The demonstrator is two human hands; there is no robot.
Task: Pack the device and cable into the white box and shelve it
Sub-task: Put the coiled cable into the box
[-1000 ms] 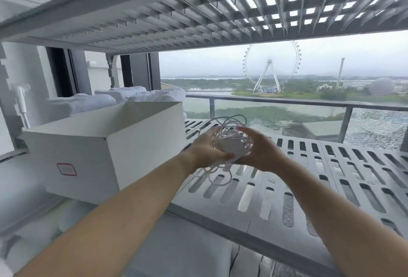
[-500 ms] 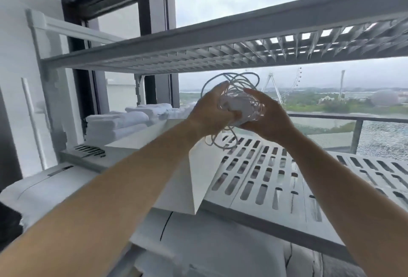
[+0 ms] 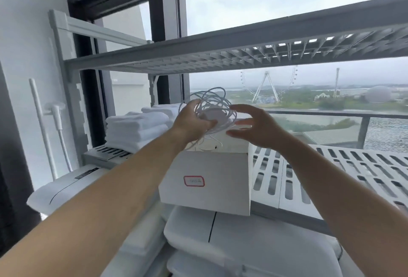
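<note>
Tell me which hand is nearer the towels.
Left. The left hand, holding the cable, is just right of the towels; the right hand is farther right, beyond the cable, open.

The left hand (image 3: pixel 192 122) grips a loose coil of cable (image 3: pixel 212 99) looped around a white device (image 3: pixel 210 115), above the open box (image 3: pixel 220 173) (red-edged label (image 3: pixel 194 181) on its front). The right hand (image 3: pixel 256 126), fingers spread, hovers just beside the coil. Folded towels (image 3: pixel 136 129) sit on the slotted shelf (image 3: pixel 331 166).
</note>
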